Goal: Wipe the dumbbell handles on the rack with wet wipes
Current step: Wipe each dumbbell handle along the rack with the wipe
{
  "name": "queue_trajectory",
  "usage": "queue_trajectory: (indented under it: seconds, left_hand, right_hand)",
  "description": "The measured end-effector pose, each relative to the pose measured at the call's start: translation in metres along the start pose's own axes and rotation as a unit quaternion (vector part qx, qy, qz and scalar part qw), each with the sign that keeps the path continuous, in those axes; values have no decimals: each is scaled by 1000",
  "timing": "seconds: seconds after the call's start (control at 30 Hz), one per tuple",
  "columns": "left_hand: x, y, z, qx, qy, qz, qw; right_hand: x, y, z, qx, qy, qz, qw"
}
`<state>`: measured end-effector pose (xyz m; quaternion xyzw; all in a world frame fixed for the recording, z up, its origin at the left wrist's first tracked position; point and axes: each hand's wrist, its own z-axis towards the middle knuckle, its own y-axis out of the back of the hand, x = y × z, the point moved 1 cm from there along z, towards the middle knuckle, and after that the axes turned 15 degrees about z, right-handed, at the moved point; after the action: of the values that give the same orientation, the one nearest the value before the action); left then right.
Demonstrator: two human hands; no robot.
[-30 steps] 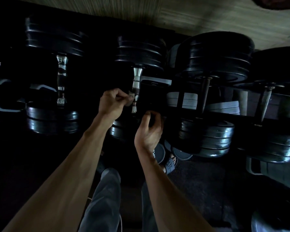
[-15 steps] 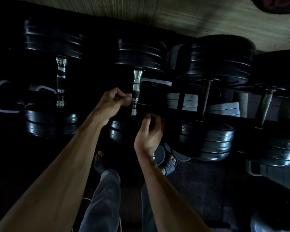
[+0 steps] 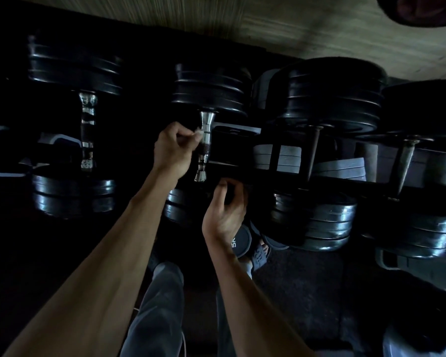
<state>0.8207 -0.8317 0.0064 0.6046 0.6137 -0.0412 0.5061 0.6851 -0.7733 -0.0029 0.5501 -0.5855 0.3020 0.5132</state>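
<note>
Far to the left of the left hand's fingers, a black plate-stacked dumbbell with a chrome handle [image 3: 87, 130] lies across the dark rack. The left hand [image 3: 172, 150] has its fingers [image 3: 184, 136] curled and pinched together on a small crumpled pale wet wipe [image 3: 197, 131], which presses against the left side of the upper part of the shiny steel handle of the middle black dumbbell [image 3: 205, 145]. Just below and right of that handle, the right hand [image 3: 225, 212] hovers near the dumbbell's lower plates, its fingers [image 3: 223, 188] loosely curled; whether they hold anything cannot be told in the dim light. Right of these fingers lies a larger black dumbbell with a dark handle [image 3: 314, 153], and beyond it another black dumbbell with a dull tapered handle [image 3: 406, 163].
</note>
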Motion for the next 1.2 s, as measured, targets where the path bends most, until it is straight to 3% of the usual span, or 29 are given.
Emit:
queue_trajectory:
  seconds: [0.13,0.43,0.57,0.63,0.73,0.97,1.1,1.2]
  left_hand:
    - [-7,-7,-9,-80,-71,95,990]
    - [-20,-10,-10,-82,-69,30,994]
    - [-17,-3,17,-5,33,-149,988]
    - [-9,-2,14,29,34,-194,980]
    - [4,-4,0,22,-8,-139,990]
    - [-20,-5,-2,-93,-88,21,992]
    - [-8,9,-40,-74,-99,38,992]
    - [-16,12,-67,-11,-97,30,995]
  right_hand:
    - [2,0,0,3,13,9,1000]
    - [2,1,1,2,11,4,1000]
    - [3,1,0,-2,13,8,1000]
    - [3,1,-1,0,11,5,1000]
    - [6,1,-1,2,-2,-1,1000]
    - [3,2,0,9,-9,-18,1000]
    - [13,9,5,68,-82,-28,994]
    - [34,30,15,169,-85,-8,982]
